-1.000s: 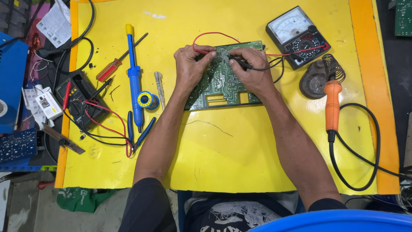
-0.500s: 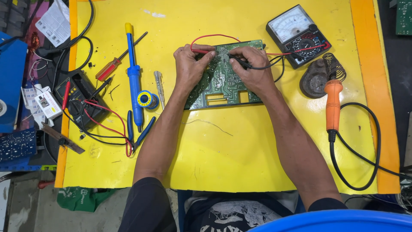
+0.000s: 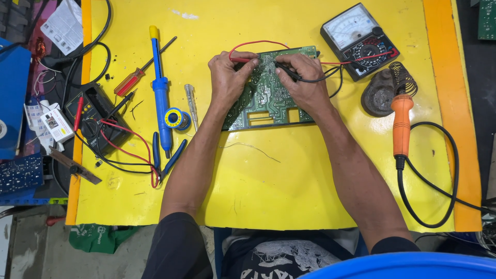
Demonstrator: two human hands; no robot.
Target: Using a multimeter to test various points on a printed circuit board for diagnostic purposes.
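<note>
A green circuit board [image 3: 268, 101] lies solder side up in the middle of the yellow table [image 3: 289, 175]. My left hand [image 3: 227, 77] rests on the board's left part and grips a red test probe [image 3: 242, 60]. My right hand [image 3: 305, 82] rests on the board's right part and grips a black test probe [image 3: 289, 72]. Both probe tips point at the board's upper middle. Red and black leads run right to an analogue multimeter [image 3: 359, 40] at the far right.
An orange-handled soldering iron [image 3: 401, 124] sits in a coil stand [image 3: 385, 90] on the right, its black cord looping near the table's edge. To the left lie a blue desoldering pump [image 3: 160, 88], solder spool [image 3: 175, 118], screwdrivers, pliers and a second black meter [image 3: 98, 116].
</note>
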